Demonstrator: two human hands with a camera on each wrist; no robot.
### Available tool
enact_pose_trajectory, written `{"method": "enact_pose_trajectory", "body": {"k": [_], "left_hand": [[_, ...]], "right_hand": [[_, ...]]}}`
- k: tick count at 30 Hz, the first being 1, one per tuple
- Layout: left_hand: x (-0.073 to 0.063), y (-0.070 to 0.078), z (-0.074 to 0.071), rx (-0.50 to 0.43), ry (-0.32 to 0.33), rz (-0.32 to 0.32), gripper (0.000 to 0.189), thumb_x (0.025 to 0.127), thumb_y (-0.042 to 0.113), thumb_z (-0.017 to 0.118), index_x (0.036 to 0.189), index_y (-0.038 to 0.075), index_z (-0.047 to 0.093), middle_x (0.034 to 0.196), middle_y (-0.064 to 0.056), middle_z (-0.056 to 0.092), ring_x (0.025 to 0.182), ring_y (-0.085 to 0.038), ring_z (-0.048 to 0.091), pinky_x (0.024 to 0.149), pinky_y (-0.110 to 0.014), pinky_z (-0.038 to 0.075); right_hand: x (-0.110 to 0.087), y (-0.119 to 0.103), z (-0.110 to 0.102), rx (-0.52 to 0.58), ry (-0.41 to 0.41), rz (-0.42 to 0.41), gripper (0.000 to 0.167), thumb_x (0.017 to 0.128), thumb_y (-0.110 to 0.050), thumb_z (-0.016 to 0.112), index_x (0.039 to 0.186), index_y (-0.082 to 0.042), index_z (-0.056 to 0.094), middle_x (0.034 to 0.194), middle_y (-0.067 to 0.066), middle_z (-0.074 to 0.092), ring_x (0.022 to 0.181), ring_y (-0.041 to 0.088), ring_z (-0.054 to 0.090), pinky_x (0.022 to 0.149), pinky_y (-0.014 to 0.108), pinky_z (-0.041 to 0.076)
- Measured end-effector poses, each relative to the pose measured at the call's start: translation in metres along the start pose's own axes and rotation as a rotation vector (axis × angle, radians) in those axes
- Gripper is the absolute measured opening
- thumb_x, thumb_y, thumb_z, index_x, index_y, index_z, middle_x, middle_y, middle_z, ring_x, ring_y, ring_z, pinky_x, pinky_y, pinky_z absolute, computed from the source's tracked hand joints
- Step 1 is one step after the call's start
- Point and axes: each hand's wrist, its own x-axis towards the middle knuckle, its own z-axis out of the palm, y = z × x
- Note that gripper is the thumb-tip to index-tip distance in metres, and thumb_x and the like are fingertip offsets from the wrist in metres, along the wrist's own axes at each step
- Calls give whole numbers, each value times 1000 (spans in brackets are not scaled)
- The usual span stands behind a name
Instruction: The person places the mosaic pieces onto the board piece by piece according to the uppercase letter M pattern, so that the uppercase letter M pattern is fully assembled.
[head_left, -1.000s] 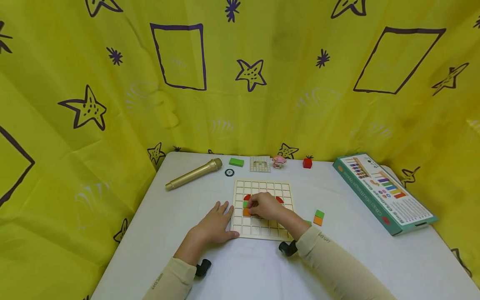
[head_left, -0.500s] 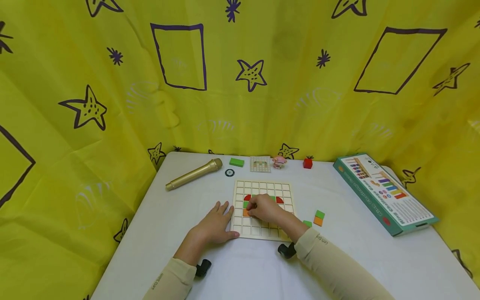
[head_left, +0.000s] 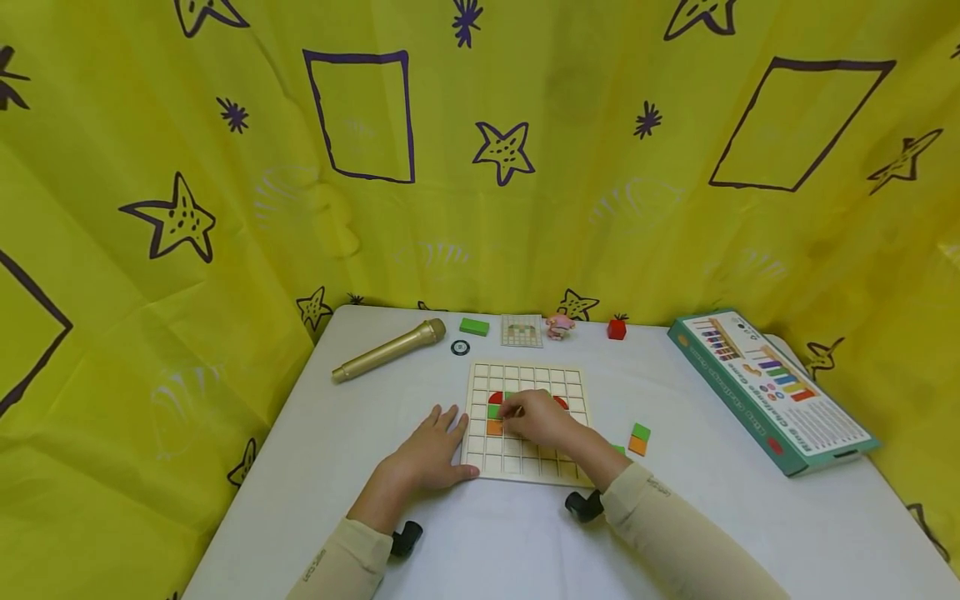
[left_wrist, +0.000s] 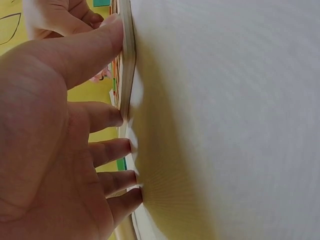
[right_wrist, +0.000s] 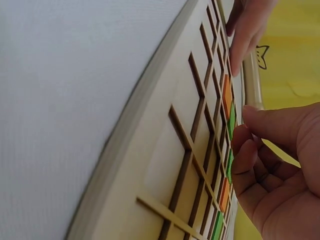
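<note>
A wooden grid board (head_left: 512, 465) lies in front of me, with red rounded pieces and green and orange square tiles set in its cells. My left hand (head_left: 429, 450) rests beside the board's left edge, fingers spread and thumb touching the near corner; the left wrist view shows the thumb (left_wrist: 107, 42) on the board's side. Over the board, my right hand (head_left: 542, 417) has its thumb and fingers curled together, right beside an orange tile (head_left: 495, 427) and a green tile (head_left: 495, 412). No piece shows between those fingertips, and the hand hides part of the pattern.
Green and orange tiles (head_left: 639, 438) lie right of the board. Behind it are a gold microphone (head_left: 390, 350), a green block (head_left: 474, 327), a round disc (head_left: 461, 347), a pattern card (head_left: 521, 331), a pink figurine (head_left: 559, 326) and a red cube (head_left: 617, 330). A game box (head_left: 772, 392) lies at right.
My right hand has eased slightly to the right, and its fingertips now leave more of the orange and green tiles uncovered. My left hand stays at the board's edge.
</note>
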Motion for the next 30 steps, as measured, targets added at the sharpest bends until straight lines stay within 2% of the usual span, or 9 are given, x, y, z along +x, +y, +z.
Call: {"method": "enact_pose_trajectory", "body": {"k": [7, 14, 24, 30], "left_hand": [[0, 3, 0, -11, -3, -22, 89, 90, 58, 67, 156, 6, 36, 163, -17, 27, 150, -42, 19, 118, -51, 27], [-1, 4, -1, -5, -3, -25, 90, 89, 57, 68, 155, 5, 37, 162, -17, 28, 150, -42, 20, 118, -51, 27], [0, 3, 1, 7, -2, -25, 90, 90, 57, 67, 156, 5, 37, 163, -17, 27, 150, -42, 19, 118, -50, 27], [1, 2, 2, -6, 2, -26, 90, 89, 57, 68, 155, 4, 37, 163, -18, 27, 150, -42, 19, 118, -51, 27]], "right_hand": [[-9, 3, -13, 14, 32, 43, 7, 93, -10, 72, 99, -11, 76, 89, -5, 66, 81, 16, 56, 74, 32, 51], [-17, 17, -27, -17, 78, 58, 7, 92, -9, 73, 99, -10, 76, 92, -4, 67, 82, 15, 57, 77, 34, 51], [-32, 36, -45, -18, 112, 101, 10, 93, -10, 72, 102, -10, 76, 96, -1, 67, 84, 19, 56, 73, 32, 50], [-39, 46, -56, 13, 111, 131, 8, 94, -11, 72, 101, -10, 75, 99, 1, 68, 79, 19, 56, 67, 30, 50]]}}
